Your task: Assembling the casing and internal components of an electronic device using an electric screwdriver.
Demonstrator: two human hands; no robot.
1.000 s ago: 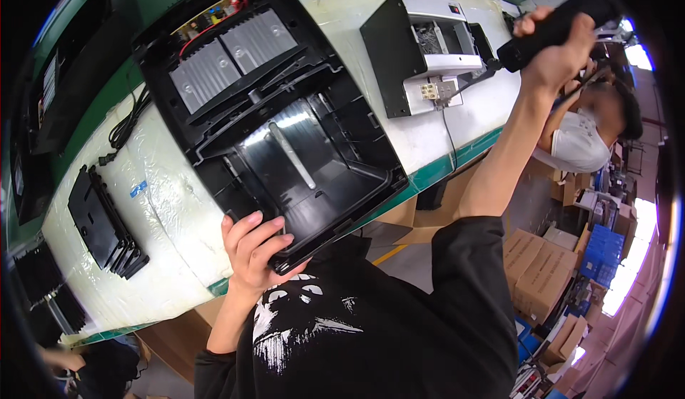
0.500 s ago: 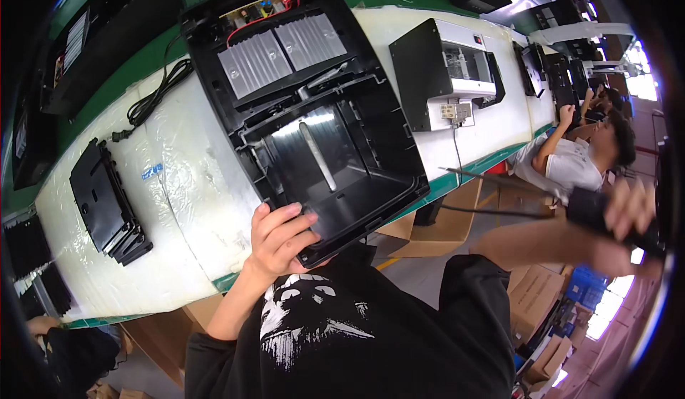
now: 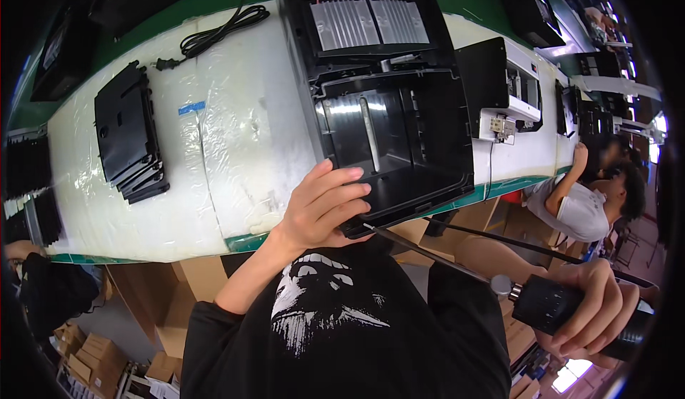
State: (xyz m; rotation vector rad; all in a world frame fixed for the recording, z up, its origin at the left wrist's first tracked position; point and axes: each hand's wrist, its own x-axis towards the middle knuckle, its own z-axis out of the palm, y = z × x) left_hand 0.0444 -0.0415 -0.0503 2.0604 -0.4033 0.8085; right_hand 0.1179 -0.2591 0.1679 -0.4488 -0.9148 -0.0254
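A large black plastic housing (image 3: pixel 444 117) lies on the worktable, its hollow inside facing up, with two ribbed silver metal plates (image 3: pixel 369 24) fixed in its far part. My left hand (image 3: pixel 321 206) is closed around the near left corner of the housing, fingers over the rim. At the right my right hand (image 3: pixel 596 313) wraps round the black body of an electric screwdriver (image 3: pixel 546 303). The long thin bit of the screwdriver points left, its tip at the housing's near left corner beside my left fingers. Whether the tip touches a screw, I cannot tell.
Left on the film-covered table (image 3: pixel 242 163) lie a stack of flat black panels (image 3: pixel 128 131) and a coiled black cable (image 3: pixel 225 31). A black-and-white machine (image 3: pixel 499 92) stands right of the housing. Cardboard boxes (image 3: pixel 160 292) sit below the edge. A person in white (image 3: pixel 578 206) works further right.
My right hand has brought the screwdriver from the far right down toward the housing's near left corner. The view has shifted, while my left hand keeps its hold on the housing.
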